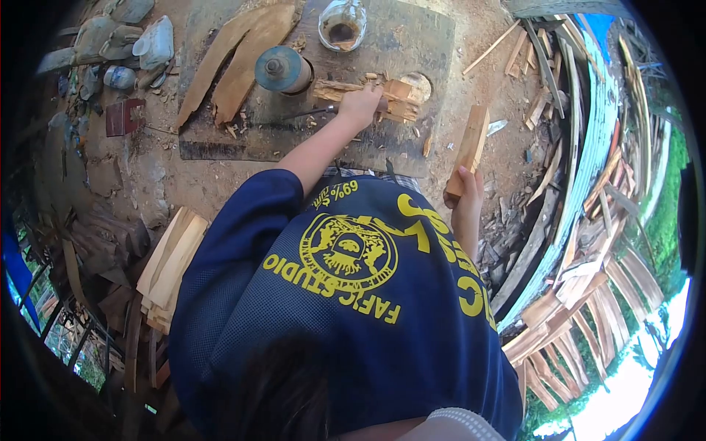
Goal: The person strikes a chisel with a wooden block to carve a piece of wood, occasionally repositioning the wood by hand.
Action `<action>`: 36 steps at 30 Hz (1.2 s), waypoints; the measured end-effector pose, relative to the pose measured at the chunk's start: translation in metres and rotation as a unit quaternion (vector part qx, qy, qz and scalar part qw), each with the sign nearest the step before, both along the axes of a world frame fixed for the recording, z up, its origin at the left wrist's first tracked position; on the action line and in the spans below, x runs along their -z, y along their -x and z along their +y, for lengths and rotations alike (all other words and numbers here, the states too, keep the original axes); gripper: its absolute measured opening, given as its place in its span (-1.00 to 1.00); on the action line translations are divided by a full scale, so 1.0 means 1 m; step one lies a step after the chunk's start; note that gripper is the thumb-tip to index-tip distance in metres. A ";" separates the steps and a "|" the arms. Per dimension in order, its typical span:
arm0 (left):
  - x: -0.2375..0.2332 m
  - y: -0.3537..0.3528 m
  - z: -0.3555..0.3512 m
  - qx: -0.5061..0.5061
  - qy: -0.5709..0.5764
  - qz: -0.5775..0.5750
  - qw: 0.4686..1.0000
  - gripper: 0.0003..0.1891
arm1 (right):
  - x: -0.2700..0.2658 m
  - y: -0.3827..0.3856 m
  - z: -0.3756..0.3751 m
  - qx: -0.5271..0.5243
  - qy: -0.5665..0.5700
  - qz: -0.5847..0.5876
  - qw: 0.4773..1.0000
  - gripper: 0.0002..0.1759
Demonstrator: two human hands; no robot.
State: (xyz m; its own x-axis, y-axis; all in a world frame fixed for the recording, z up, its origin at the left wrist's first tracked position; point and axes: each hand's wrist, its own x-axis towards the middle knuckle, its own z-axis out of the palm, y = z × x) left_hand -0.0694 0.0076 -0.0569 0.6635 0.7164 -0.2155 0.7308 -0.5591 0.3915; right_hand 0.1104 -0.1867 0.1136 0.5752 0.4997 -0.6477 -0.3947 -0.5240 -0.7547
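My left hand [359, 108] is closed over a dark, narrow tool [312, 112] on the board. The tool's long thin part points left past my wrist, and a brown end shows to the right of my fingers. I cannot make out its exact kind. Right by that hand lie a rough split piece of wood [332, 90] and chopped wood pieces [401, 109]. On the other side, my right hand [468, 192] grips the lower end of a squared wooden block [471, 143], held tilted beside the board's right edge.
A worn board [294, 147] lies on the dirt, carrying a round blue-topped object [278, 70], a white container [343, 26] and curved wood slabs [239, 55]. Cut blocks [173, 261] are piled at left. Plastic jugs [154, 45] sit upper left; scrap wood [544, 103] lines the right.
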 end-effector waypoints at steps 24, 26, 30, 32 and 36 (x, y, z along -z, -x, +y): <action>0.005 0.015 0.005 -0.059 0.068 0.045 0.995 -0.41 | 0.009 -0.012 0.006 -0.043 0.022 0.003 0.999 -0.71; -0.001 0.012 0.001 -0.093 0.044 0.044 0.994 -0.38 | 0.009 -0.010 0.007 -0.048 0.023 0.004 0.999 -0.71; -0.030 0.001 -0.017 -0.134 0.017 0.018 0.991 -0.48 | 0.009 -0.007 0.006 -0.040 0.026 0.000 0.999 -0.71; -0.046 -0.009 -0.027 -0.095 -0.002 -0.075 0.993 -0.63 | 0.008 -0.006 0.007 -0.040 0.026 0.002 0.999 -0.71; -0.066 -0.038 -0.038 -0.016 -0.019 -0.216 0.976 -0.75 | 0.009 -0.007 0.010 -0.044 0.037 0.001 0.998 -0.75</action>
